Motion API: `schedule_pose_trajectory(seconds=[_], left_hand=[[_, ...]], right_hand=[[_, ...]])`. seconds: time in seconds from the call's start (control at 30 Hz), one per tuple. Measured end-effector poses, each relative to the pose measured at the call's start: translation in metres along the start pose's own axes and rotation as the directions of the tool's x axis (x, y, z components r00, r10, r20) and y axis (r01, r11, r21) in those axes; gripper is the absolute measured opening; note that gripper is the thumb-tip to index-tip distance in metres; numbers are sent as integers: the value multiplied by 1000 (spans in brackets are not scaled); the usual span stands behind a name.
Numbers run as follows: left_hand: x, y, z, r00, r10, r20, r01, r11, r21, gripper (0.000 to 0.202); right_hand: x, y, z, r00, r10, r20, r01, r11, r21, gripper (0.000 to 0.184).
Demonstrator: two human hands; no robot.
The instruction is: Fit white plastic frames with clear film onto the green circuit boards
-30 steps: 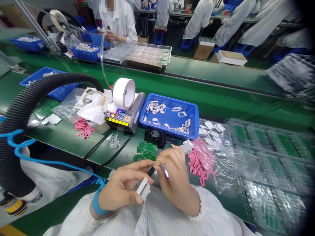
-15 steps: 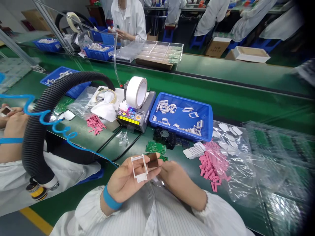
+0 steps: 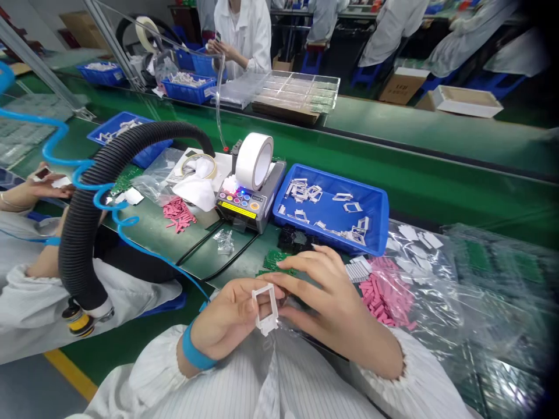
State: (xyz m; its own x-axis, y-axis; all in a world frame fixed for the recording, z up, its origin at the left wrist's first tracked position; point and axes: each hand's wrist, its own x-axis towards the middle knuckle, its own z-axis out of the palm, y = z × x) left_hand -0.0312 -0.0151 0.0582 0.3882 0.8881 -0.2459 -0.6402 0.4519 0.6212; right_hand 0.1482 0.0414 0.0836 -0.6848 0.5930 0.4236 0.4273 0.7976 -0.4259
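From the white frame, a blue tray is seen at 1 o'clock, pink strips at 3, a blue wristband at 8, and a grey-striped white smock at 6.

The right hand hides part of a green circuit board.

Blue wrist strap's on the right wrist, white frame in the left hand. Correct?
Not quite: the blue strap is on the left wrist, not the right, as the head view shows. The white frame is in the left hand, as you said.
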Motion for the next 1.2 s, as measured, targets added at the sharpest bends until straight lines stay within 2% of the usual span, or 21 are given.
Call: schedule_pose_trajectory(seconds=[0.1,0.2,0.27,0.3,0.37,0.47,0.53,0.6,0.67,0.8,1.0,1.13,1.2], left_hand=[[-2,5,-2,999,39,20,-38,999,-22,37],[-1,4,-7,997,73,16,-73,997,-12,39],[1,-1,-12,991,136,-18,-135,989,63,41],[3,-6,-14,981,191,-40,-184,974,129,41],[8,-15,-18,940,330,-86,-292,909,297,38],[15,-27,-20,850,514,-110,-385,752,535,34],[18,-32,-19,795,602,-72,-427,641,638,31],[21,-34,-17,752,659,-6,-477,550,686,32],[22,-37,-16,719,695,31,-515,501,696,34],[26,-46,-16,674,738,-23,-512,489,706,33],[31,-55,-16,590,795,-140,-475,482,736,30],[34,-58,-15,583,787,-203,-481,536,694,28],[34,-59,-15,579,786,-215,-498,550,671,27]], right_hand=[[-5,9,-5,996,-16,-87,8,995,-99,20],[-11,19,-10,990,8,-143,-39,975,-218,19],[-14,19,-11,985,67,-158,-95,980,-175,20],[-15,17,-11,980,111,-163,-127,988,-91,21],[-15,9,-9,964,216,-153,-190,968,165,22],[-12,-6,-2,930,355,-92,-271,835,478,17],[-8,-12,6,911,406,-70,-315,797,516,15],[-5,-14,14,899,425,-102,-337,823,457,17],[-2,-14,21,895,410,-176,-328,871,366,19],[1,-13,33,885,375,-276,-314,918,241,23],[1,-15,46,866,404,-295,-337,907,252,24],[0,-14,51,860,392,-327,-314,911,266,26],[-1,-12,52,855,417,-307,-335,898,286,27]])
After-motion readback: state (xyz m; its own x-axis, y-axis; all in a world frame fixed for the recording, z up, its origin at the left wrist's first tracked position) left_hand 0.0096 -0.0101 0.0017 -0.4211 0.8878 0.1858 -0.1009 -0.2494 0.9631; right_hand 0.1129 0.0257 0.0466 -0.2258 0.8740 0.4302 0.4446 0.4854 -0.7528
